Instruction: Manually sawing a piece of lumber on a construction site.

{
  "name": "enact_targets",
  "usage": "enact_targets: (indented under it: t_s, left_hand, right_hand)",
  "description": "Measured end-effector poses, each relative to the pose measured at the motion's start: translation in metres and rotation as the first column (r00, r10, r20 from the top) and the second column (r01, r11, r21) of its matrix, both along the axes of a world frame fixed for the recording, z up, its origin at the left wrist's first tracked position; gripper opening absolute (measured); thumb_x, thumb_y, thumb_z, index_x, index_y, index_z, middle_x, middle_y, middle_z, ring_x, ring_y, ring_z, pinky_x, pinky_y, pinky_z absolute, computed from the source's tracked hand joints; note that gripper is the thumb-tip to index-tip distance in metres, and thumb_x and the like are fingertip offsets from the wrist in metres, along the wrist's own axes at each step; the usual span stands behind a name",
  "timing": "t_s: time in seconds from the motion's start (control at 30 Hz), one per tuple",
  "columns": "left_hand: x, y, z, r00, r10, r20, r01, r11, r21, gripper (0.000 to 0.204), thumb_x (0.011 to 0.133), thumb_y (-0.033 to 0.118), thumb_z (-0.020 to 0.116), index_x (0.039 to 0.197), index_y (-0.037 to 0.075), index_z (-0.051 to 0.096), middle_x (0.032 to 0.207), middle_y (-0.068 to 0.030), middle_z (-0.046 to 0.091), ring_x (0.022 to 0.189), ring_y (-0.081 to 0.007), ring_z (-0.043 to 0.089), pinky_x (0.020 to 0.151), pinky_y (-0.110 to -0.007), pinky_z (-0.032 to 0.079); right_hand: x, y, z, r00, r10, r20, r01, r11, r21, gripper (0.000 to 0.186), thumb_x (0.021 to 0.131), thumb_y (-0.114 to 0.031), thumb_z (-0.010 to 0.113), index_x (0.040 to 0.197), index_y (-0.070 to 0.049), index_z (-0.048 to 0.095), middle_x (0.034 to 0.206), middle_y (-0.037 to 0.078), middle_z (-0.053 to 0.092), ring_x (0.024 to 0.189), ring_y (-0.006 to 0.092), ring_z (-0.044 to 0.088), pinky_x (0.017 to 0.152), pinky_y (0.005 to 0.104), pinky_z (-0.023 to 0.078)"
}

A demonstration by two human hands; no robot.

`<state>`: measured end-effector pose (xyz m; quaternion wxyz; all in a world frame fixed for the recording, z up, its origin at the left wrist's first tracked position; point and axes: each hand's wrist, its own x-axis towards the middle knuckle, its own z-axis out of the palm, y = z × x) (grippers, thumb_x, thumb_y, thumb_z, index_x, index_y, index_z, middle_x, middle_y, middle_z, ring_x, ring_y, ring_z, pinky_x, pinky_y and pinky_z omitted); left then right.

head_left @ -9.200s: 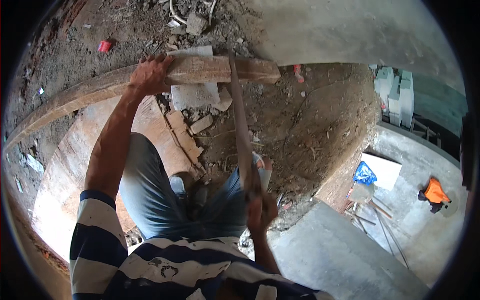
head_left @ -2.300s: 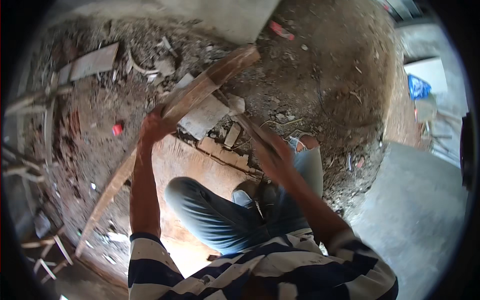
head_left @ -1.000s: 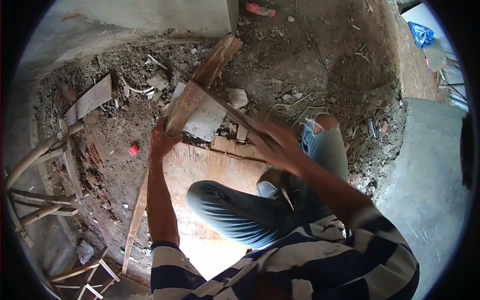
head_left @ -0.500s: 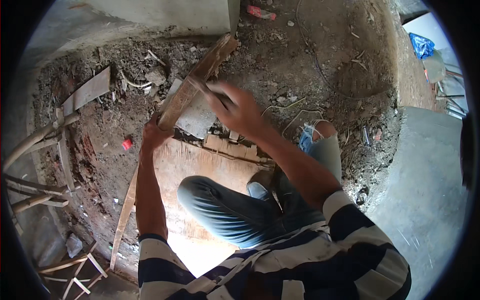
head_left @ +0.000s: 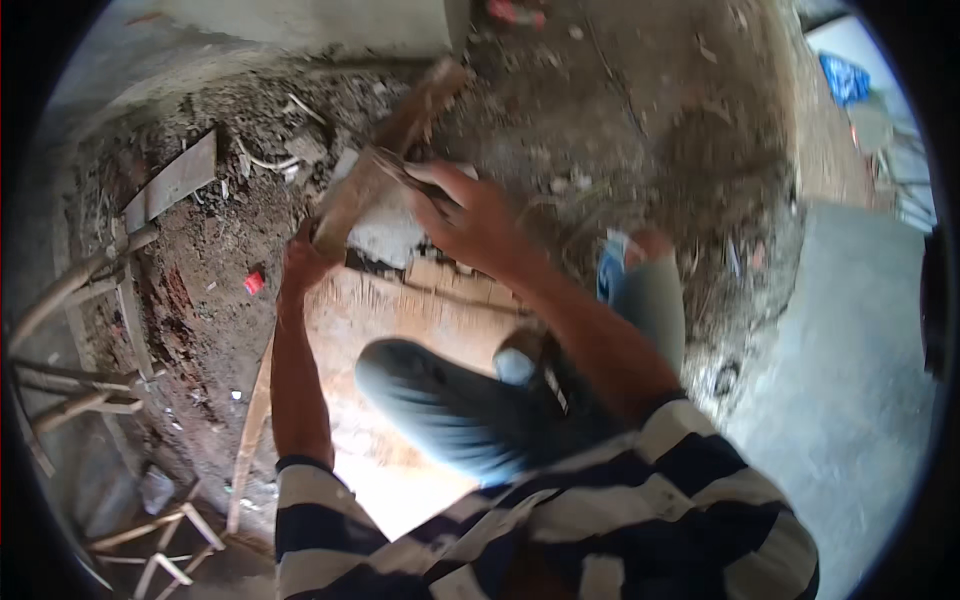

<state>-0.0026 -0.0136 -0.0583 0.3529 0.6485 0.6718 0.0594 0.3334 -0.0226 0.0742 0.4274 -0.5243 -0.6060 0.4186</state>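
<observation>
A long brown piece of timber [head_left: 401, 126] slants away from me over the rubble, its far end near the grey wall. My left hand [head_left: 306, 262] is closed around the near end of that timber. In my right hand [head_left: 462, 220] is a slim dark hand tool [head_left: 422, 183], probably pliers or pincers, though blur hides its exact kind. The tool's tip meets the timber around the middle of its length. Beneath the timber's near half lies a pale slab [head_left: 385, 235].
A plywood sheet [head_left: 345, 320] lies under my bent legs, with broken wood strips [head_left: 460, 282] along its far edge. At the left are a wooden frame [head_left: 125, 300] and a flat board [head_left: 178, 180]. A red scrap [head_left: 254, 283] sits on the dirt. A smooth grey surface [head_left: 850, 400] is at the right.
The view has shifted slightly and blurred. My right hand and the tool are slightly lower against the timber; my left hand keeps its hold on the near end.
</observation>
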Motion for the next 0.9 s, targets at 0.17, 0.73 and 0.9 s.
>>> enact_targets:
  t_s: [0.17,0.73,0.9]
  left_hand:
    - [0.006,0.002,0.041,1.000,0.001,-0.031,0.002,0.996,0.085,0.075,0.059,0.023,0.084,0.126,0.008,0.055,0.106,-0.0192,0.069,0.095,-0.0341,0.069,0.083,-0.042,0.055]
    - [0.031,0.017,0.024,1.000,0.007,0.016,-0.007,0.999,0.034,0.074,0.059,0.023,0.084,0.126,0.007,0.055,0.108,-0.0185,0.069,0.097,-0.0345,0.068,0.085,-0.042,0.055]
    - [0.003,-0.008,0.015,0.999,-0.009,-0.048,0.011,0.999,0.046,0.073,0.059,0.022,0.083,0.125,0.007,0.056,0.109,-0.0186,0.069,0.098,-0.0337,0.068,0.086,-0.042,0.055]
  right_hand:
    - [0.107,-0.158,0.050,0.990,0.110,0.083,-0.096,0.983,-0.159,0.030,0.092,-0.008,0.060,0.118,0.005,0.060,0.099,0.018,0.070,0.077,0.0199,0.070,0.063,0.0309,0.054]
    - [0.049,-0.058,-0.020,0.991,0.033,0.128,-0.040,0.998,0.054,0.042,0.089,-0.009,0.067,0.129,-0.008,0.057,0.085,0.012,0.067,0.066,0.0166,0.063,0.058,0.0300,0.049]
    - [0.045,-0.076,-0.015,0.970,0.050,0.237,-0.080,0.990,0.116,0.031,0.088,-0.020,0.068,0.115,-0.006,0.061,0.080,0.018,0.067,0.065,0.0306,0.068,0.054,0.0383,0.051]
